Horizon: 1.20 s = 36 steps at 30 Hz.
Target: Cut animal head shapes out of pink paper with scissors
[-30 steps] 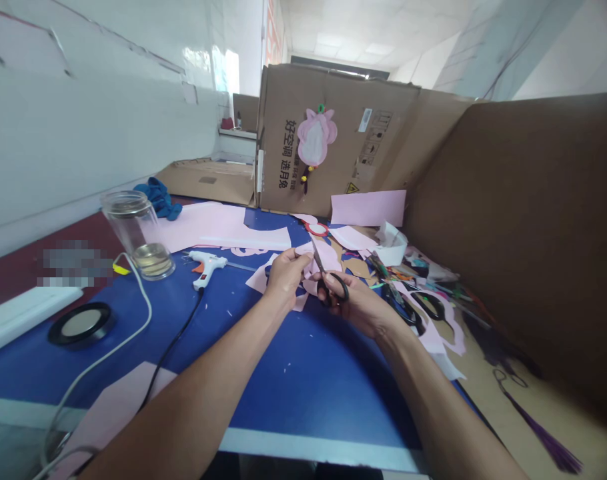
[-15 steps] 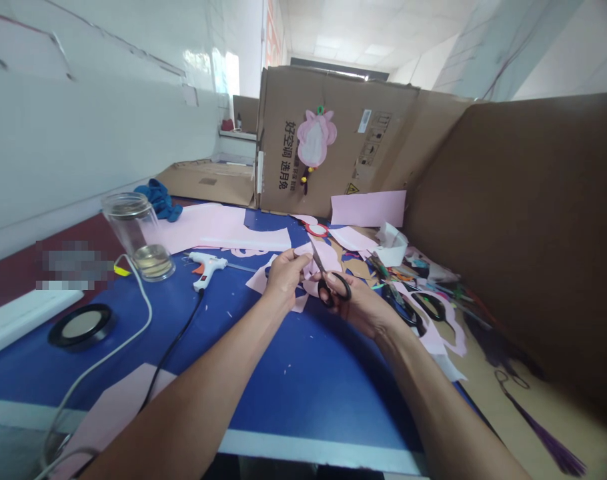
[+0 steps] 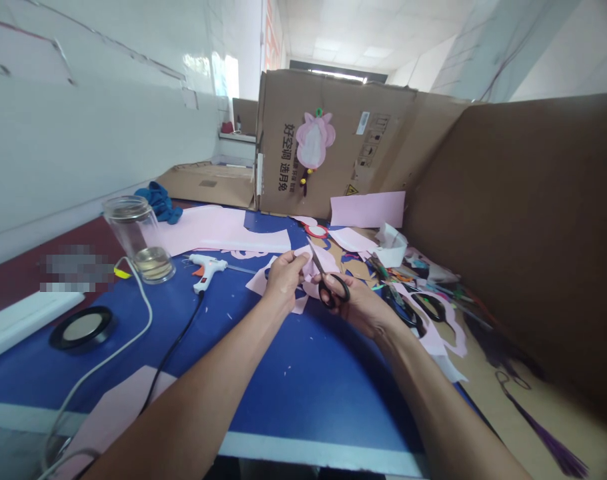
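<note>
My right hand (image 3: 361, 307) grips black-handled scissors (image 3: 334, 288), fingers through the loops and blades pointing up and away. Pinched in my left hand (image 3: 285, 279) is a piece of pink paper (image 3: 311, 263), held right beside the blades. Whether the blades are cutting into it I cannot tell. Pink offcuts (image 3: 300, 305) lie on the blue table under my hands. To the left rests a white glue gun (image 3: 208, 269) with a black cord.
A glass jar (image 3: 151, 250) and a black tape roll (image 3: 82, 328) stand at left, near a white cable. Large pink sheets (image 3: 203, 223) lie behind. Cardboard (image 3: 343, 147) walls the back and right. More scissors (image 3: 408, 310) and scraps crowd the right side.
The scissors' blades have tilted slightly, their tips a little higher and to the left. My left hand stays on the pink paper almost unmoved.
</note>
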Available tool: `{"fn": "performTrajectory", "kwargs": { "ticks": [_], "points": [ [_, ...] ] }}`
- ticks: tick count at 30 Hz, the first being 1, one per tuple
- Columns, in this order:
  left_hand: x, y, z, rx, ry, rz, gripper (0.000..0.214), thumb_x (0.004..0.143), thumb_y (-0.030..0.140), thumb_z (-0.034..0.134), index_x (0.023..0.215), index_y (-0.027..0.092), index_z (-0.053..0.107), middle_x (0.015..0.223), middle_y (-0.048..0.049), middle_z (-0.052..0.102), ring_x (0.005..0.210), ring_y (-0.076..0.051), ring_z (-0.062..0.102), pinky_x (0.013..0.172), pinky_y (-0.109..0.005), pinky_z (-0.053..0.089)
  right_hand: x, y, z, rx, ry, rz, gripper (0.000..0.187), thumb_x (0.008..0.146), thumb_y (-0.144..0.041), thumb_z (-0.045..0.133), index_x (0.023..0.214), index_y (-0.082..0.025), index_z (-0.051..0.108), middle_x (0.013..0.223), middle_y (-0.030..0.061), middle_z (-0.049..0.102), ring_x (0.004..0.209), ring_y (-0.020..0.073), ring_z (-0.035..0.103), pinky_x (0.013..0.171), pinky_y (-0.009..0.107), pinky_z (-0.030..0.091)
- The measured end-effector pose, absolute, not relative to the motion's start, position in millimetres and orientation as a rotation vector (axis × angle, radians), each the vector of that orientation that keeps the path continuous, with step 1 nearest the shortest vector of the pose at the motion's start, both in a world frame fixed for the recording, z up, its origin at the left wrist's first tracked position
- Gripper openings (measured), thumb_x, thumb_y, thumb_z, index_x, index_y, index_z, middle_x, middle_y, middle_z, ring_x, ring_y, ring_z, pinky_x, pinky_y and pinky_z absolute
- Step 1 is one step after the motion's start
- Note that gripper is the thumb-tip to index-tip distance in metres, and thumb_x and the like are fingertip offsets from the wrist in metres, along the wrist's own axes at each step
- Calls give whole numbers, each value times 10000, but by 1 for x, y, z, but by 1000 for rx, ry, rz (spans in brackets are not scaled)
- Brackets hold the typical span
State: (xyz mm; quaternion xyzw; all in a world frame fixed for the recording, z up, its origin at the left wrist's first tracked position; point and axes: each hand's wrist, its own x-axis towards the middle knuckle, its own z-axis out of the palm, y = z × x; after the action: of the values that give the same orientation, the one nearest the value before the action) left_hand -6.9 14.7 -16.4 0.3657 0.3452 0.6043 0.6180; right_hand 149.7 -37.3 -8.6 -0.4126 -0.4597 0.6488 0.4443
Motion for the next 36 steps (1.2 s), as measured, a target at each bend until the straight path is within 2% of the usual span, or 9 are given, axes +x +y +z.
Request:
{"fn": "performTrajectory", "kwargs": {
  "ticks": [13,21,29,36],
  "points": [
    [-7,21,-23,872,825,1385,254,692,364,793,714,194,606,621,11,601,497,-101,481,515,-247,339,149,-40,-8,-1061,-1162,1576,502,706,-581,936,976,-191,771,737,8,625,644,113,485,527,225,321],
    [-7,19,-20,866,784,1364,259,695,366,812,732,185,631,630,-3,631,500,-112,520,518,-250,381,150,-39,-8,-1054,-1177,1576,524,705,-606,924,997,-199,770,726,7,626,633,119,467,540,242,326],
    [-8,17,-19,867,799,1361,259,697,369,815,726,187,633,616,9,629,494,-101,519,510,-236,393,149,-39,-6,-1053,-1197,1542,486,703,-595,926,924,-197,756,711,3,612,615,119,435,545,259,305],
    [-9,17,-16,842,789,1335,239,680,351,823,760,175,683,665,-23,671,521,-121,578,530,-247,431,152,-39,-6,-1066,-1258,1516,476,726,-601,907,925,-201,746,718,2,618,620,123,438,551,266,281]
  ]
}}
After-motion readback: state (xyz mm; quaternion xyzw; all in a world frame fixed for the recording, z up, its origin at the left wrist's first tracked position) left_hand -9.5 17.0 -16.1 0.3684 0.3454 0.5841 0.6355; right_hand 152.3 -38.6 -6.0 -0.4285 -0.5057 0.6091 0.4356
